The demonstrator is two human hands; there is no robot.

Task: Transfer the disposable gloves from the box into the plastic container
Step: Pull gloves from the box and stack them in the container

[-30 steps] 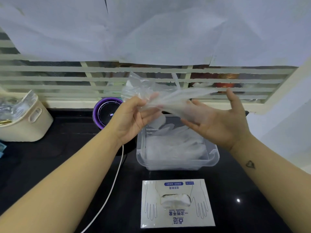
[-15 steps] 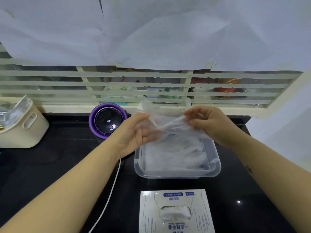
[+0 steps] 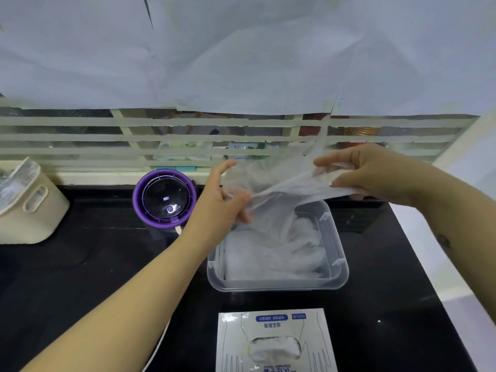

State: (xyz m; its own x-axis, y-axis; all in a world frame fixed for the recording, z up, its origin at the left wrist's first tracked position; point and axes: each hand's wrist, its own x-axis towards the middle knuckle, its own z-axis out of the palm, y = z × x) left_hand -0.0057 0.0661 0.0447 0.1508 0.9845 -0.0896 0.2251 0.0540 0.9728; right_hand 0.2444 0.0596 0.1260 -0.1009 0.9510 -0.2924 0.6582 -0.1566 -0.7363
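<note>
A thin clear disposable glove [image 3: 284, 183] is stretched in the air between my two hands, above the back of the clear plastic container [image 3: 341, 277]. My left hand [image 3: 222, 200] pinches its left end between thumb and fingers. My right hand [image 3: 367, 173] grips its right end with curled fingers. Part of the glove hangs down toward the container, where several clear gloves [image 3: 276, 253] lie in a loose pile. The white glove box [image 3: 276, 342] lies flat near the counter's front edge, with more gloves showing in its oval opening.
On the black counter [image 3: 94, 264] stands a round purple and black device [image 3: 165, 200] left of the container, with a white cable running toward me. A cream basket [image 3: 29, 208] sits at far left. A barred window ledge runs behind. The counter edge is on the right.
My hands have pulled apart, stretching the glove wider. My right hand moved right and up a little; my left hand stayed over the container's left back corner.
</note>
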